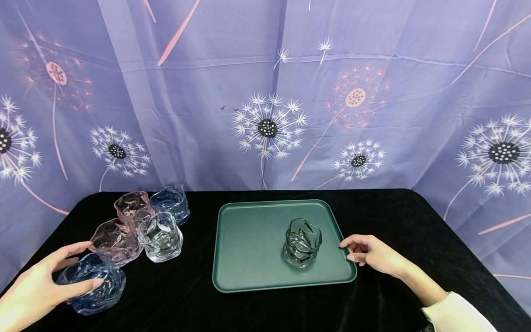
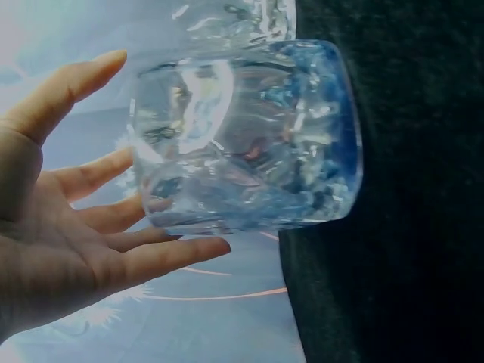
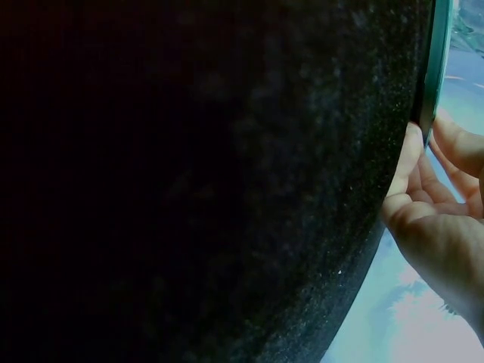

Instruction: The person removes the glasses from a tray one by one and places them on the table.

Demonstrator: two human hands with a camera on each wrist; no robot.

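My left hand (image 1: 43, 281) is around a blue glass (image 1: 93, 286) at the near left of the table, thumb on the near side and fingers behind. In the left wrist view its fingers (image 2: 181, 255) are spread and fairly straight beside the rim of the upright glass, the thumb apart from it. At the right edge of a green tray (image 1: 253, 249), my right hand (image 1: 373, 253) pinches the rim between thumb and curled fingers. A dark grey-green glass (image 1: 303, 244) stands upright on the tray, right of its middle.
Behind the left hand stand two pink glasses (image 1: 116, 242), a clear glass (image 1: 162, 237) and another blue glass (image 1: 171, 205), close together. Black cloth (image 1: 191, 281) covers the table. A purple dandelion-print curtain (image 1: 207, 115) hangs behind and at both sides.
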